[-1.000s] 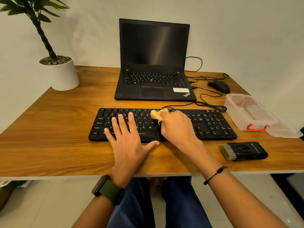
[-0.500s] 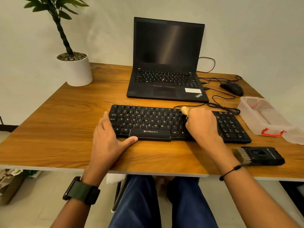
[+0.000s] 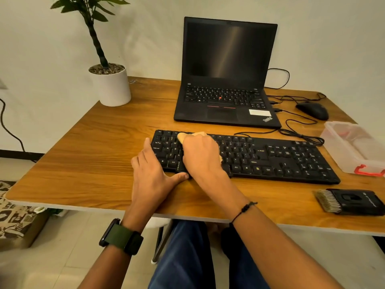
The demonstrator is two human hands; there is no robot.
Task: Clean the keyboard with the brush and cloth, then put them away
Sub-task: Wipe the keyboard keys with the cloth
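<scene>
- While the black keyboard (image 3: 260, 157) lies across the middle of the wooden desk (image 3: 93, 159), its left half is covered by both hands.
- A pale yellow cloth (image 3: 188, 135) is held under the right hand (image 3: 201, 154); the fingers are curled over it, and it is pressed onto the upper-left key rows, with a bit of cloth showing past the fingertips and another bit at the right side of the hand.
- The left hand (image 3: 151, 174) is laid flat at the keyboard's left end, fingers straight along its left edge and thumb stretched along its front edge, nothing being gripped.
- A green-strapped watch (image 3: 123, 238) is worn on the left wrist, and a thin black bracelet (image 3: 243, 210) on the right.
- The brush (image 3: 350, 202), black-bodied with pale bristles pointing left, is seen lying on the desk near the front edge, just in front of the keyboard's right end and apart from it.
- A clear plastic box (image 3: 354, 147) with a red latch is placed at the right desk edge, beside the keyboard's right end.
- Behind the keyboard an open black laptop (image 3: 227, 80) with a dark screen is set, with a black mouse (image 3: 312, 110) and loose cables to its right.
- A potted plant (image 3: 110, 84) in a white pot is stood at the back-left corner.
</scene>
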